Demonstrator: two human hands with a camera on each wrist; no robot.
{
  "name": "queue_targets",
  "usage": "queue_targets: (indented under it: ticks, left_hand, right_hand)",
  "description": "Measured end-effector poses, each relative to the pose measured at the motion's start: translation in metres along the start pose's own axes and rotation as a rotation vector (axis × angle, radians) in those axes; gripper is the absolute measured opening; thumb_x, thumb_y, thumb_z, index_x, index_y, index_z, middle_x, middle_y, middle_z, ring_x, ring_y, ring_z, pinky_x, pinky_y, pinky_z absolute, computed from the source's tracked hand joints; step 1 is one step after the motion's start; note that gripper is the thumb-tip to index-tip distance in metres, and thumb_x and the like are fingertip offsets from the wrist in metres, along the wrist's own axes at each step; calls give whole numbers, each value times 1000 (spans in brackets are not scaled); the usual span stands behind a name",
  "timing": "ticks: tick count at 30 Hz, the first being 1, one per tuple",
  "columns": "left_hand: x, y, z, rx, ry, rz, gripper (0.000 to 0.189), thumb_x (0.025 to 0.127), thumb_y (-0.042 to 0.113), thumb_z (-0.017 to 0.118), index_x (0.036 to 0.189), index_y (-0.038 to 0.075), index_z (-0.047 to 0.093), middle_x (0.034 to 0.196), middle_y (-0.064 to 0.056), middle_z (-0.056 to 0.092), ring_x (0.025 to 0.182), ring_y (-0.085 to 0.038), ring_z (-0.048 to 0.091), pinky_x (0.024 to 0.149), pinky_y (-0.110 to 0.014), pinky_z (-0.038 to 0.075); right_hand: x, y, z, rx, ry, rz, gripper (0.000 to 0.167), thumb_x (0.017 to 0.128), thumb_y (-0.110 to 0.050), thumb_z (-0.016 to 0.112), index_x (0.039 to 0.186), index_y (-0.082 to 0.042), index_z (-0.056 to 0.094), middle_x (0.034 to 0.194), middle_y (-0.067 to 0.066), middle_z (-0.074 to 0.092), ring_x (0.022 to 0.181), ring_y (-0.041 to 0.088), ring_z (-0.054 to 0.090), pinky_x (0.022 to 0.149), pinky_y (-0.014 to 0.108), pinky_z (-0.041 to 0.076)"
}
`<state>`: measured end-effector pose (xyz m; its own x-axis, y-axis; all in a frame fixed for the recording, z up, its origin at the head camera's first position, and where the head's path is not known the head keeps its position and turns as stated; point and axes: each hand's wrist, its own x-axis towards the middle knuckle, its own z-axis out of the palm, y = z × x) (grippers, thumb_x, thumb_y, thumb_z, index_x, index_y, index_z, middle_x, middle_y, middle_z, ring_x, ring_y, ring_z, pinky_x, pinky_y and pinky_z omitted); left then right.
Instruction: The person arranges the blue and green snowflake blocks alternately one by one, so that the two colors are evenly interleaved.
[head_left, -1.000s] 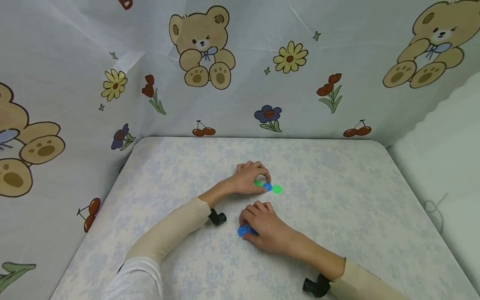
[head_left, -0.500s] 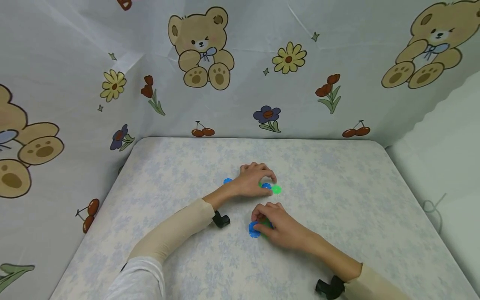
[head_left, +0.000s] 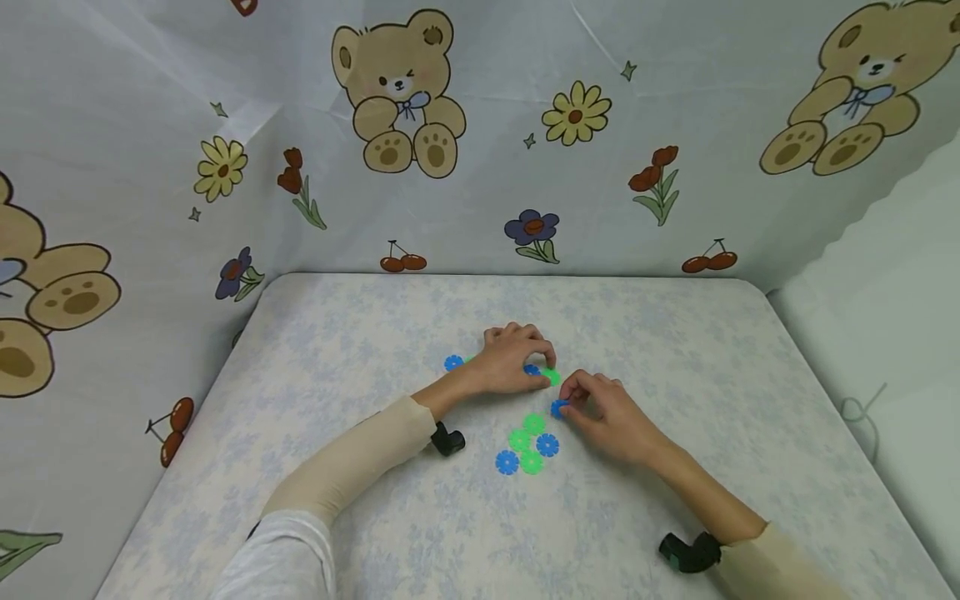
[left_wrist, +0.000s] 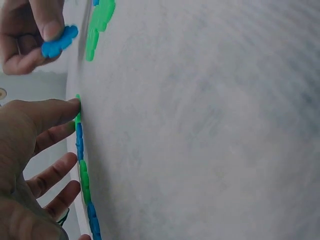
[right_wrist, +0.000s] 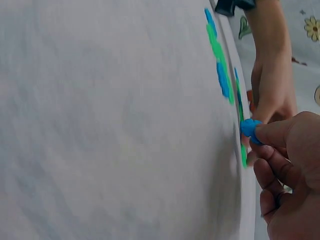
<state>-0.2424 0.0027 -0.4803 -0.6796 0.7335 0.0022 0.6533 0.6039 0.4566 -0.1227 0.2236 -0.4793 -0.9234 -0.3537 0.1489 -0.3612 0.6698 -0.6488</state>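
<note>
My right hand pinches a blue notched snowflake disc between thumb and index finger, just right of and nearer than the row's end. The left hand lies over a row of alternating blue and green discs, its thumb and index finger on either side of the green end disc. Beside it in the row is a blue disc; another blue disc shows at the far left end. The left hand hides the row's middle in the head view. In the left wrist view the row's blue disc lies flat below the fingers.
Several loose discs lie in a cluster in front of the hands, among them a green disc and a blue disc. They rest on a pale patterned table. A bear-print curtain stands behind the table.
The right hand has picked a blue disc from the loose cluster and carried it right and away from me, uncovering the cluster. The left hand has shifted slightly right along the row to the end disc.
</note>
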Motion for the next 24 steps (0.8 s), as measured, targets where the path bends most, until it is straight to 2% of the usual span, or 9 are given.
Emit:
queue_targets:
  ticks: [5,10,16,24]
  left_hand:
    - [0,1,0,6,1,0,18,100,44,78,114,37,70,135,6,58,130,-23,48,117,-66,25]
    - [1,0,0,-1,3,1,18,99,43,78,113,35,71,136,6,58,130,-24,48,118,-67,25]
    - [2,1,-2,-16,-9,-14,18,98,42,80,113,35,72,138,5,59,130,-23,49,117,-66,26]
    - [2,1,-2,-20,-20,-17,18,98,43,80,112,35,72,138,5,59,128,-23,49,115,-65,26]
  right_hand:
    - [10,20,-11,-35,25,66,11,102,-16,75,109,-16,66,97,-6,72,99,17,61,102,55,36]
    - [23,33,-16,-97,39,81,13,101,-16,76,109,-12,66,96,0,71,95,21,59,101,53,36]
    - [33,37,-17,-112,27,54,13,101,-16,75,111,-10,69,99,3,70,99,24,61,100,59,39]
    - [36,39,-13,-94,33,57,13,100,-20,77,111,-14,73,99,3,70,96,21,60,96,57,39]
